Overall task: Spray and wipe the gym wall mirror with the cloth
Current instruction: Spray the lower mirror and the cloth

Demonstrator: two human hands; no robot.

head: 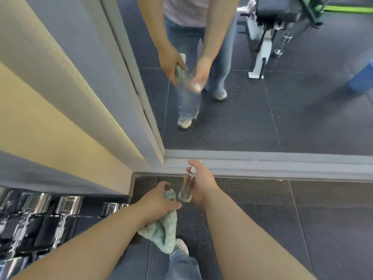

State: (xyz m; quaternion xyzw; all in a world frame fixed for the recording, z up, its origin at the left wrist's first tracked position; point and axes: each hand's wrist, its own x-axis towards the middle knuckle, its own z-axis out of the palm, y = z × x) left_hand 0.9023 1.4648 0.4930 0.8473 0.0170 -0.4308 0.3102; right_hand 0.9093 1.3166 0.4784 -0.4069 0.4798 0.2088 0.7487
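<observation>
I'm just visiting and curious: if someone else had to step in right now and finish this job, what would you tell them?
Left hand: grips the cloth, which hangs bunched below it.
Right hand: holds the bottle, nearly upright, low in front of the mirror.
Done: both tools are picked up. I see no spray or wipe marks on the glass, so I cannot tell if any of it is cleaned.
Left: spray the mirror, then wipe it with the cloth.
Mind the dumbbells on the left.
</observation>
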